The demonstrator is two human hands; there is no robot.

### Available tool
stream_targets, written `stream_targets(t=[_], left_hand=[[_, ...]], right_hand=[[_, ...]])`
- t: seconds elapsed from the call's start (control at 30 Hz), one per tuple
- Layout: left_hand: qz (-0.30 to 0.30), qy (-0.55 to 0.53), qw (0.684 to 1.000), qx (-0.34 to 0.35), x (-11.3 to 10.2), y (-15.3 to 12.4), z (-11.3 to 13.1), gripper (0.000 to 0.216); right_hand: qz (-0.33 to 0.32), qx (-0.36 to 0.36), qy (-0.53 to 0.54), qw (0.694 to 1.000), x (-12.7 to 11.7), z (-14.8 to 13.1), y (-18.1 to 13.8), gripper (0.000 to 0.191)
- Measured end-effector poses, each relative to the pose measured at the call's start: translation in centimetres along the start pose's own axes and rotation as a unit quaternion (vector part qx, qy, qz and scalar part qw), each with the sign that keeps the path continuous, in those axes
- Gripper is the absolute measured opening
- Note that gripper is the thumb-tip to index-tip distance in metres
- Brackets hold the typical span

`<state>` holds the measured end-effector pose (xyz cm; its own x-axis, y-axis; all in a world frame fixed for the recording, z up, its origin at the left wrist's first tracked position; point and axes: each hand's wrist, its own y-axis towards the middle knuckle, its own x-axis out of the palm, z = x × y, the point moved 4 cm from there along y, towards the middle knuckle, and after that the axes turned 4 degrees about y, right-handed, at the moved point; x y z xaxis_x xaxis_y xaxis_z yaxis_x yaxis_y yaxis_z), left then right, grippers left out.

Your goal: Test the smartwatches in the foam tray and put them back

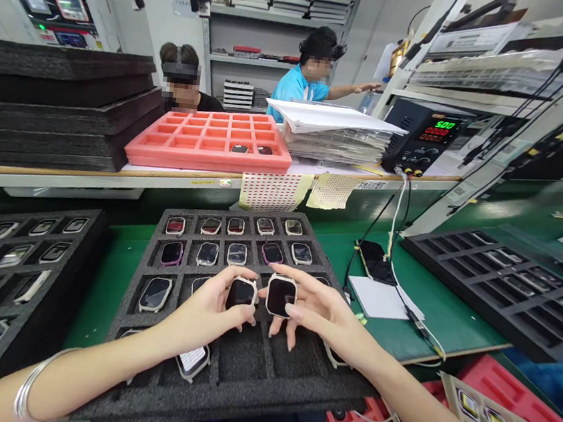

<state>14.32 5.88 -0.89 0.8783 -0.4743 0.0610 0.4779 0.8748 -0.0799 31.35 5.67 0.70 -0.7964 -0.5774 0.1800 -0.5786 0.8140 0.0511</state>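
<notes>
Your left hand (219, 298) pinches one watch (241, 294); your right hand (326, 312) grips a second watch (281, 296) — side by side, slightly apart, long axes pointing roughly away from you, both above the black foam tray (236, 401).

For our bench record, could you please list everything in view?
held watches: two, pale-cased, centre
central tray: one, dark grey, foreground
tray watches: many, mostly pale-cased, inside it
side trays: two, black, left and right
foam stack: one, black, rear left
compartment tray: one, coral, rear centre
paper stack: one, white, rear centre
power supply: one, black, rear right
phone-like device: one, dark, right
red trays: count unclear, red, lower right
co-workers: two, blue and black, behind
left hand: one, bare, holding a watch
right hand: one, bare, holding a watch
</notes>
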Motion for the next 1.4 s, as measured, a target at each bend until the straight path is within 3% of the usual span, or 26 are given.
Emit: stream_targets(t=[0.1,0.2,0.33,0.5,0.77,1.4], left_hand=[[0.011,0.064,0.998,0.013,-0.2,0.1,-0.1,0.034],[0.015,0.113,0.993,0.022,-0.3,0.0,0.1,0.027],[-0.015,0.120,0.992,0.027,-0.1,-0.4,0.0,0.027],[0.005,0.142,0.989,0.046,-0.2,-0.5,0.3,0.029],[-0.004,0.202,0.976,0.081,0.2,-1.0,1.4,0.029],[-0.003,0.215,0.973,0.085,0.2,-1.1,1.5,0.027]], right_hand=[[-0.034,-0.008,0.004,0.999,0.0,0.0,0.0,0.050],[-0.025,-0.003,-0.028,0.999,-0.2,0.0,-0.1,0.044],[-0.006,0.004,-0.043,0.999,-0.2,-0.1,-0.4,0.047],[-0.013,-0.003,-0.030,0.999,-0.1,-0.1,-0.4,0.053],[-0.013,0.012,-0.043,0.999,-0.2,-0.1,-0.4,0.048],[-0.026,0.021,-0.061,0.998,-0.5,0.3,-0.5,0.057]])
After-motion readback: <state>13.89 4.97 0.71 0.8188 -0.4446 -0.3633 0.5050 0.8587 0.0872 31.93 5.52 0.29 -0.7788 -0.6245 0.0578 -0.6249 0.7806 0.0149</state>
